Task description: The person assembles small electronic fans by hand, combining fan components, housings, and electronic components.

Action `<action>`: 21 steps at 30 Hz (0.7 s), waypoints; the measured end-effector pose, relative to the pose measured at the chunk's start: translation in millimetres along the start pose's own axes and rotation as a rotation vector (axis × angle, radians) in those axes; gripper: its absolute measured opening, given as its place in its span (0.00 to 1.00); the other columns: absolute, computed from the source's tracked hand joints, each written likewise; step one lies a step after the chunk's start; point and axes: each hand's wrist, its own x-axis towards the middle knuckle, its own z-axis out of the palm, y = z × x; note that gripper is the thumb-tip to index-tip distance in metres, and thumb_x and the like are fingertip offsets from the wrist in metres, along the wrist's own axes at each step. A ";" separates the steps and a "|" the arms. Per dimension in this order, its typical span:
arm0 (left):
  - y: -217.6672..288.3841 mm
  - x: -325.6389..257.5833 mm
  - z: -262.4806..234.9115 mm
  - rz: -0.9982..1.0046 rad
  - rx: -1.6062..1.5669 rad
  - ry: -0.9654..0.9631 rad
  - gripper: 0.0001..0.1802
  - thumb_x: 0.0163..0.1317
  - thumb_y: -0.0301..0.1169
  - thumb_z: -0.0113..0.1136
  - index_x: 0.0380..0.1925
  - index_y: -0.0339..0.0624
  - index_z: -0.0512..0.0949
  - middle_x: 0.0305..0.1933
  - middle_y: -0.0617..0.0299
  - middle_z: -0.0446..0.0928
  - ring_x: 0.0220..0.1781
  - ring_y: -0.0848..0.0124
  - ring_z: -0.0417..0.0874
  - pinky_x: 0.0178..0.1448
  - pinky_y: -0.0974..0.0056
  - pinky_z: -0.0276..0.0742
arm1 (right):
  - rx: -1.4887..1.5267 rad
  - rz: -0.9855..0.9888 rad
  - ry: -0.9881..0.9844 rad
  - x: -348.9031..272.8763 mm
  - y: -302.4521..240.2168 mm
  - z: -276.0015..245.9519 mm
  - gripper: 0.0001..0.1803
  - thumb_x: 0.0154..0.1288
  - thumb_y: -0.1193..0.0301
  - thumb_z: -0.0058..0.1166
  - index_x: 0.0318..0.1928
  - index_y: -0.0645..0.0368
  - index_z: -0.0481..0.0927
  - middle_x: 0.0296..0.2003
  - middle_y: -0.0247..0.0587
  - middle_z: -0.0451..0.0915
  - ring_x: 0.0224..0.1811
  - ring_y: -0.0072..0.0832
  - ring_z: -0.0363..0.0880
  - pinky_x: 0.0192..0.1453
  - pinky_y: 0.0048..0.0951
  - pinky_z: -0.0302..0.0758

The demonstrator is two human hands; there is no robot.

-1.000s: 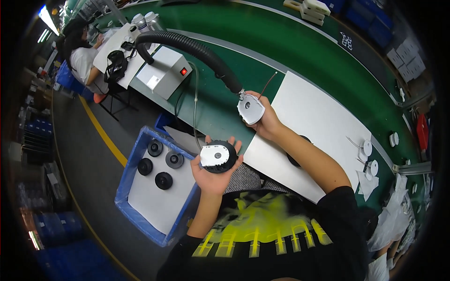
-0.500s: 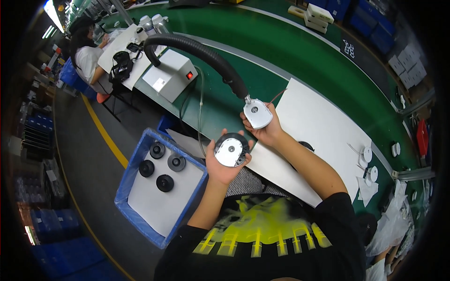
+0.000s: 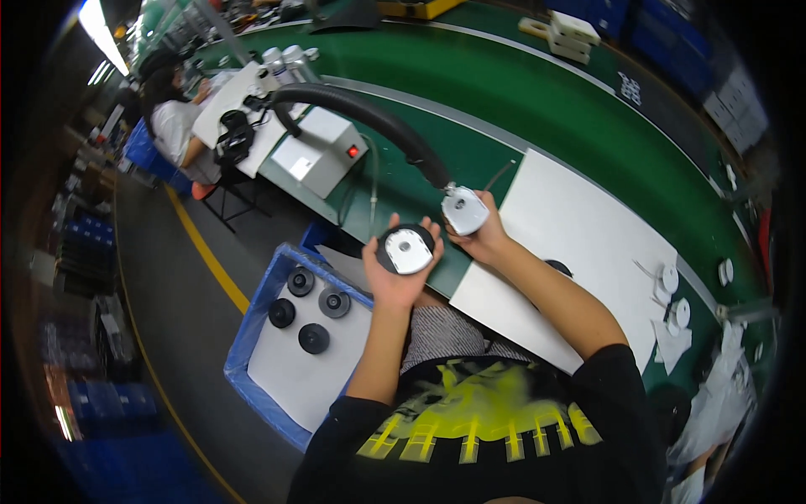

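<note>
My left hand is palm up, its fingers curled around the rim of a round black disc-shaped part with a white plate set on its face. Ahead and to the right, my right hand grips a flat white piece with one rounded end and a round hole in it. The tip of a thick black flexible hose meets the far edge of this white piece. Behind the right hand a thin wire sticks out. My right fingers are partly hidden under the piece.
The hose rises from a white box with a red lit switch on the green bench. Left below stands a blue-lined bin holding several black round parts. A white board lies right, with white round parts. A person sits far left.
My left hand has moved away from my body and slightly left with the black disc part. My right hand stays at the hose tip, the white piece a little more tilted. The whole view has shifted.
</note>
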 end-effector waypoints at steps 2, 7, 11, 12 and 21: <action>-6.1 19.4 17.5 0.011 0.099 0.007 0.29 0.60 0.50 0.48 0.60 0.51 0.71 0.67 0.36 0.63 0.70 0.40 0.62 0.72 0.38 0.58 | 0.042 -0.044 0.041 -9.2 -8.4 -6.6 0.18 0.74 0.54 0.30 0.45 0.47 0.73 0.31 0.33 0.76 0.21 0.26 0.68 0.17 0.24 0.56; -36.2 76.0 27.2 -0.173 0.096 -0.016 0.29 0.62 0.52 0.46 0.58 0.48 0.71 0.65 0.37 0.65 0.69 0.39 0.63 0.71 0.34 0.57 | -0.002 -0.237 0.053 -92.1 -35.7 19.1 0.22 0.76 0.52 0.29 0.52 0.48 0.74 0.31 0.43 0.77 0.27 0.27 0.73 0.26 0.24 0.64; -53.8 76.5 17.8 -0.360 0.029 -0.175 0.32 0.65 0.57 0.40 0.62 0.54 0.71 0.66 0.40 0.66 0.69 0.41 0.64 0.66 0.38 0.65 | 0.139 -0.307 -0.333 -129.2 -41.8 3.0 0.20 0.76 0.54 0.30 0.51 0.49 0.73 0.45 0.44 0.81 0.45 0.30 0.83 0.34 0.25 0.78; -57.2 66.1 17.3 -0.382 0.055 -0.171 0.32 0.65 0.58 0.39 0.63 0.54 0.70 0.66 0.40 0.67 0.68 0.40 0.65 0.65 0.38 0.66 | 0.042 -0.407 -0.296 -136.1 -41.0 1.0 0.21 0.76 0.54 0.30 0.51 0.52 0.72 0.45 0.45 0.81 0.44 0.31 0.83 0.35 0.26 0.79; -127.4 -25.3 69.4 0.213 0.840 -0.299 0.32 0.73 0.53 0.35 0.63 0.38 0.63 0.57 0.44 0.74 0.59 0.59 0.76 0.65 0.57 0.70 | -1.746 -1.315 0.112 -171.0 -42.1 34.2 0.24 0.58 0.56 0.54 0.51 0.56 0.71 0.39 0.47 0.75 0.31 0.42 0.74 0.33 0.38 0.72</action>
